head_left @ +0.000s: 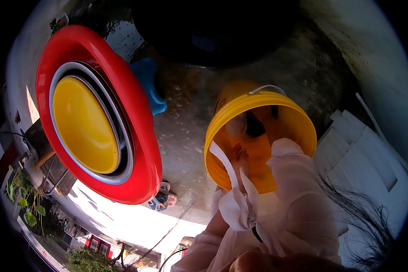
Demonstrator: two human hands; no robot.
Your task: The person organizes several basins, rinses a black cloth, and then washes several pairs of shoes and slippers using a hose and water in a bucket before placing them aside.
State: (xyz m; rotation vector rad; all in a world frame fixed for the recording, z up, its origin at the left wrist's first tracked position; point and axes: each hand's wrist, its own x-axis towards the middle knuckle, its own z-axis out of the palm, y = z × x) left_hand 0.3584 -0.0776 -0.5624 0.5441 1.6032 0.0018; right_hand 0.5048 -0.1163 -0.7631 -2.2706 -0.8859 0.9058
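A yellow bucket leans with its mouth toward me, its thin handle lying at the far rim. My right arm, in a pale loose sleeve, reaches over the near rim. Dim inside the bucket, my right hand is in shadow beside a dark patch. My left forearm comes up to the near left rim, where a pale fabric bow hides most of that hand. Reddish finger-like shapes show within, beside a hanging fabric strip. What either hand holds, if anything, cannot be made out.
To the left, a large red basin has a metal basin and a yellow bowl nested in it. Behind it is a blue plastic stool. A big black vessel stands far off. White panels lie right; shoes are by the sunlit ground.
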